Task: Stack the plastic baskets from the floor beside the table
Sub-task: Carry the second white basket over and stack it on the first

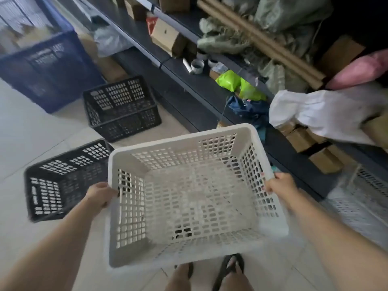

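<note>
I hold a white perforated plastic basket (189,192) in the air in front of me, its open top facing up. My left hand (100,195) grips its left rim and my right hand (281,183) grips its right rim. One black plastic basket (60,181) sits on the tiled floor to the left, partly behind the white one. A second black basket (120,108) stands farther back on the floor, close to the dark table (189,89). Another white basket (361,198) shows at the right edge, low beside the table, blurred.
A large blue crate (44,68) stands at the far left. The table runs diagonally and carries cardboard tubes (258,36), boxes, tape rolls, green bags (237,82) and a white sack (327,114). My sandalled feet (226,269) are on the pale tiles below the basket.
</note>
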`<act>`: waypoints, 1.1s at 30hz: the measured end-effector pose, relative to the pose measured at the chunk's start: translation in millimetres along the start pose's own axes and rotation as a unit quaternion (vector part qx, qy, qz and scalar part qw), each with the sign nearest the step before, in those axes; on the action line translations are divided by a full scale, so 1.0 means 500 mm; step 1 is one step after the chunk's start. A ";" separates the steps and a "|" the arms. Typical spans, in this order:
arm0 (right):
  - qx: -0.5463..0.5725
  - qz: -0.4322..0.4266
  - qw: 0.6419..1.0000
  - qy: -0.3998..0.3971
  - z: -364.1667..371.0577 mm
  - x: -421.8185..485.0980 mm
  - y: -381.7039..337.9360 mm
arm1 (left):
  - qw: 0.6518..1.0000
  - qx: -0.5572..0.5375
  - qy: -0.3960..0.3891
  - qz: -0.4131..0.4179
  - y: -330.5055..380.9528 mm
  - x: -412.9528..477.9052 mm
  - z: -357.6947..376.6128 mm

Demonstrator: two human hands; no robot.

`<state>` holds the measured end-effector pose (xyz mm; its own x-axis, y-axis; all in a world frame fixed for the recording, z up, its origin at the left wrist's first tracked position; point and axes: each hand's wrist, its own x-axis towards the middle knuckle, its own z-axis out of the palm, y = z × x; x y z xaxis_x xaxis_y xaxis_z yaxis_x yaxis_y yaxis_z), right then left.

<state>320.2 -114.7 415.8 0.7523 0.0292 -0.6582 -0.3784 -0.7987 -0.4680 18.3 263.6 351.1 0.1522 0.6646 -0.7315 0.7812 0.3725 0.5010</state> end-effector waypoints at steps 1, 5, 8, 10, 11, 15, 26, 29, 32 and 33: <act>0.013 0.009 1.000 0.013 -0.019 -0.006 0.036 | 1.000 0.014 -0.013 0.021 0.023 -0.013 0.017; 0.077 0.030 0.995 0.056 -0.112 -0.029 0.177 | 0.994 0.069 -0.044 0.076 0.083 -0.075 0.111; 0.125 0.051 0.987 0.084 -0.190 -0.047 0.301 | 0.984 0.121 -0.058 0.121 0.122 -0.137 0.211; 0.148 0.063 0.980 0.114 -0.249 -0.066 0.396 | 0.975 0.147 -0.063 0.153 0.137 -0.185 0.290; 0.157 0.070 0.977 0.130 -0.280 -0.075 0.448 | 0.970 0.159 -0.069 0.173 0.141 -0.215 0.333; 0.228 0.090 0.956 0.160 -0.398 -0.112 0.675 | 0.953 0.189 -0.108 0.212 0.150 -0.378 0.520; 0.326 0.216 0.877 0.277 -0.692 -0.190 1.154 | 0.845 0.384 -0.211 0.307 0.171 -0.796 1.066; 0.336 0.226 0.859 0.313 -0.753 -0.179 1.226 | 0.820 0.415 -0.214 0.330 0.184 -0.874 1.196; 0.343 0.244 0.843 0.335 -0.819 -0.136 1.283 | 0.797 0.432 -0.219 0.360 0.200 -0.924 1.322; 0.341 0.256 0.840 0.336 -0.846 -0.123 1.290 | 0.794 0.430 -0.223 0.368 0.207 -0.936 1.366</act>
<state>257.8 -886.0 404.0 0.4450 -0.7420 -0.5015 -0.7937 -0.0674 -0.6046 441.5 -451.1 429.5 0.8081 0.1304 -0.5745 0.4768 -0.7174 0.5079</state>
